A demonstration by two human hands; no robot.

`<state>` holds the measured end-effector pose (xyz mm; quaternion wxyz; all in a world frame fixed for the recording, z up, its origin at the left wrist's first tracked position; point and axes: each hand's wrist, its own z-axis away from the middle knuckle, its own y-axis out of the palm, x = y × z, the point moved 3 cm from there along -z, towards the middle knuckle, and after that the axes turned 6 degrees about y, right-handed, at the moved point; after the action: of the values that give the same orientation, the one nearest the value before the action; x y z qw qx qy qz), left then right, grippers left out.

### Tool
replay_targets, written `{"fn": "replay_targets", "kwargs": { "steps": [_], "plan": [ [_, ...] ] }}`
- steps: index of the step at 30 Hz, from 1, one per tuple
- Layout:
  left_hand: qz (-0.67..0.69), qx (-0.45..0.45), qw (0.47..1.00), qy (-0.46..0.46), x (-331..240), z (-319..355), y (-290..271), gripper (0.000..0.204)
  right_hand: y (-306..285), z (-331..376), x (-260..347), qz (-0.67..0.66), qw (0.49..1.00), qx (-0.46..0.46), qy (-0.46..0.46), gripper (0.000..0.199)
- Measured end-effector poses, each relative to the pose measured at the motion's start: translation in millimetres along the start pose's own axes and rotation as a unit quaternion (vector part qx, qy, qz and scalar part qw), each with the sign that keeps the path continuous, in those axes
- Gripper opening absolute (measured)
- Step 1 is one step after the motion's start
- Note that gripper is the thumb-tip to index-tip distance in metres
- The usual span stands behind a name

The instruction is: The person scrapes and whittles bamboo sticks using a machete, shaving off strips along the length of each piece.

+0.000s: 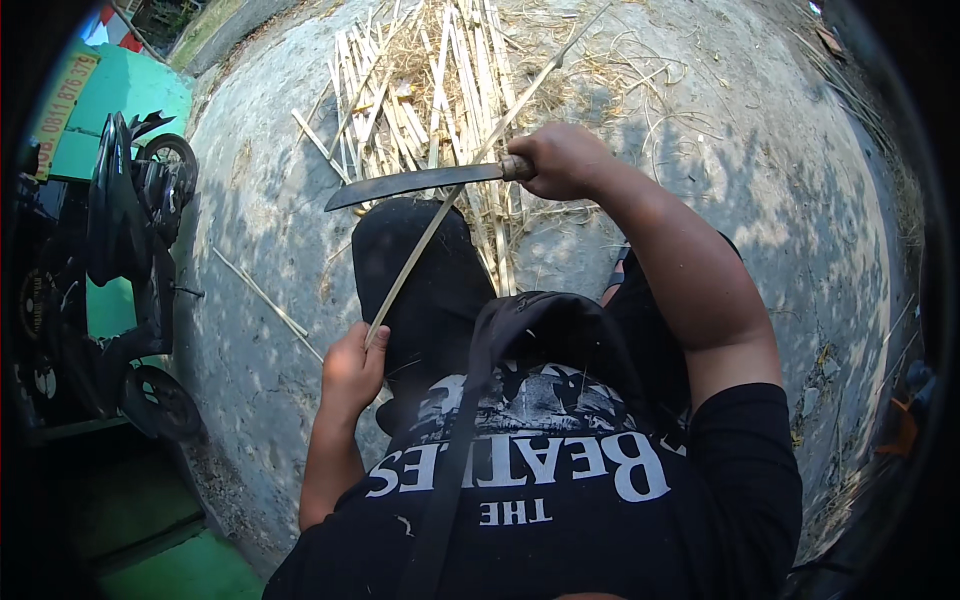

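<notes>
My right hand (562, 162) is wrapped round the wooden handle of a machete (415, 182). Its long dark blade points left, above my left knee. My left hand (352, 366) grips the near end of a long, thin bamboo strip (413, 258). From there the strip slants up and away to the right, over my left thigh, and its far end reaches past the pile. Blade and strip cross just beyond the knee, close together or touching; I cannot tell which. Ahead on the ground lies a loose pile of pale split bamboo strips (462, 85).
Curly shavings (640, 85) are scattered right of the pile. A few loose strips (262, 293) lie on the concrete ground left of my leg. A black motorcycle (135, 240) stands at the left by a green wall (150, 85). A dark strap crosses my front.
</notes>
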<state>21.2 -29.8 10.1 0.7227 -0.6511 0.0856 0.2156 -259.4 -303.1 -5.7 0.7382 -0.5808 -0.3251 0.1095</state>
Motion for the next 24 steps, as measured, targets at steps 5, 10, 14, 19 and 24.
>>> {"fn": "replay_targets", "kwargs": {
  "steps": [5,10,14,19,24],
  "plan": [
    [0.041,-0.031,0.999,0.007,-3.8,-6.4,12.0,0.051,6.1,0.2,1.4,0.009,1.0,-0.008,-0.013,0.018],
    [0.072,-0.024,0.997,0.011,-2.4,-6.6,10.5,0.055,9.9,-9.2,-27.4,-0.055,0.991,0.036,0.116,0.02],
    [0.084,-0.037,0.996,0.02,0.1,-10.1,13.1,0.057,5.4,-7.6,-16.9,-0.042,0.995,-0.057,0.07,0.014],
    [0.088,-0.007,0.996,0.004,5.0,-11.1,12.1,0.056,5.0,-4.1,4.2,0.007,0.998,-0.067,-0.003,0.009],
    [0.106,-0.001,0.994,0.02,5.5,-20.1,10.3,0.057,21.4,-13.2,-13.5,-0.051,0.997,-0.022,0.053,0.008]
  ]
}}
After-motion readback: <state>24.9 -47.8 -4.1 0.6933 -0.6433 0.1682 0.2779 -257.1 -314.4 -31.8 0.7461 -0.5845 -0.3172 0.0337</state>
